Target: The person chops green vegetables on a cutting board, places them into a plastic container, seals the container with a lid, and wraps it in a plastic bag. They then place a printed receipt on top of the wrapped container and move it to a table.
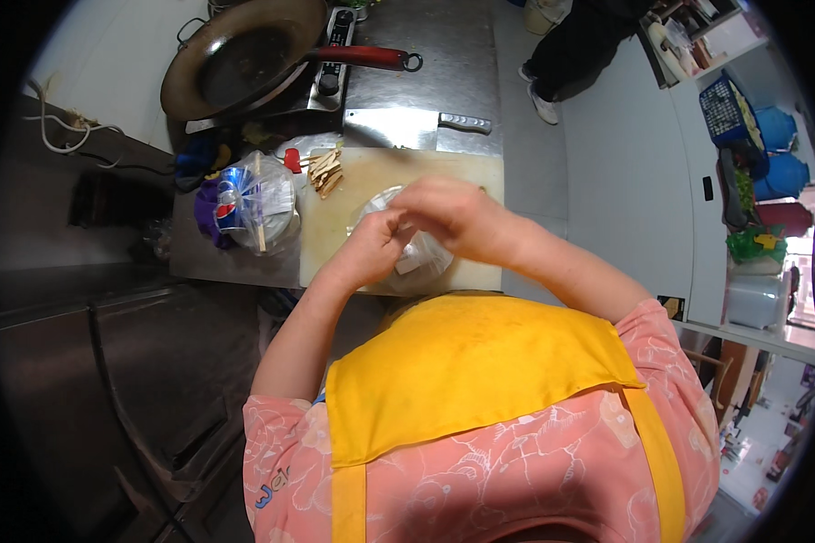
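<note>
Over the near part of a pale cutting board [326,222], my two hands meet at the top of a clear plastic bag [423,262]. My left hand [372,244] is closed, pinching the bag's upper end. Against it, my right hand [453,215] has its fingers curled in at the same spot; its fingertips are partly hidden and a little blurred. Something pale and round shows through the bag, too covered to name. Thin pale sticks [324,174] lie in a small heap at the board's far left corner, beside a small red object [292,160].
Left of the board stands another clear bag [276,213] holding a blue can [230,201] and wooden chopsticks [260,195]. A broad-bladed knife [394,125] lies beyond the board. Farther back, a large wok [244,63] sits on a stove. Another person [580,54] stands at the far right.
</note>
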Motion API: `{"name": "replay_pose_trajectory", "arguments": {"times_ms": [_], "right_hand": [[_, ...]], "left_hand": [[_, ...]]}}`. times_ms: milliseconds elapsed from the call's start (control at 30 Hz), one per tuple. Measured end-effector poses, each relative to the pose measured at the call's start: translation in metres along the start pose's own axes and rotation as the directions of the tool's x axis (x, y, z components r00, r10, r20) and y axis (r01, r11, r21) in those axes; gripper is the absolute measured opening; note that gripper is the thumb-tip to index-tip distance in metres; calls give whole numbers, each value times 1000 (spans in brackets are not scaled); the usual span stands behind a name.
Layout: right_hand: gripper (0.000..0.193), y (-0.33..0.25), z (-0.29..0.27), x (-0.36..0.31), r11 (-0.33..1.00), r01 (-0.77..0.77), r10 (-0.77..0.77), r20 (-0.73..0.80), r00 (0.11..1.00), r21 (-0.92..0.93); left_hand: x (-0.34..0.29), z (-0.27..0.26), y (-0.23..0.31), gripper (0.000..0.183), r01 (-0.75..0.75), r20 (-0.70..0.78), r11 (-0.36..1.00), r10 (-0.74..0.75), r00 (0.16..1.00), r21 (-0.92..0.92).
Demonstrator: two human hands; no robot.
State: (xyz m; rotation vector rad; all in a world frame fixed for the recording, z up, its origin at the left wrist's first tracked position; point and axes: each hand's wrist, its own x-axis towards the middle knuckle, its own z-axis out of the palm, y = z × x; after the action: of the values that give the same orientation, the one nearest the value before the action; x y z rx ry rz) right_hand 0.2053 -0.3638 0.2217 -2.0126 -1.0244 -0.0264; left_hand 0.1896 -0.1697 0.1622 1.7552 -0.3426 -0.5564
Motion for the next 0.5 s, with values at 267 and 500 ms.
{"name": "replay_pose_trajectory", "arguments": {"times_ms": [267, 500], "right_hand": [[13, 40, 5, -6, 987, 16, -1, 97, 995, -162], [13, 46, 10, -11, 986, -37, 32, -35, 999, -164]], "left_hand": [[2, 3, -18, 23, -10, 46, 990, 17, 999, -142], [5, 0, -28, 25, -22, -77, 841, -23, 997, -540]]}}
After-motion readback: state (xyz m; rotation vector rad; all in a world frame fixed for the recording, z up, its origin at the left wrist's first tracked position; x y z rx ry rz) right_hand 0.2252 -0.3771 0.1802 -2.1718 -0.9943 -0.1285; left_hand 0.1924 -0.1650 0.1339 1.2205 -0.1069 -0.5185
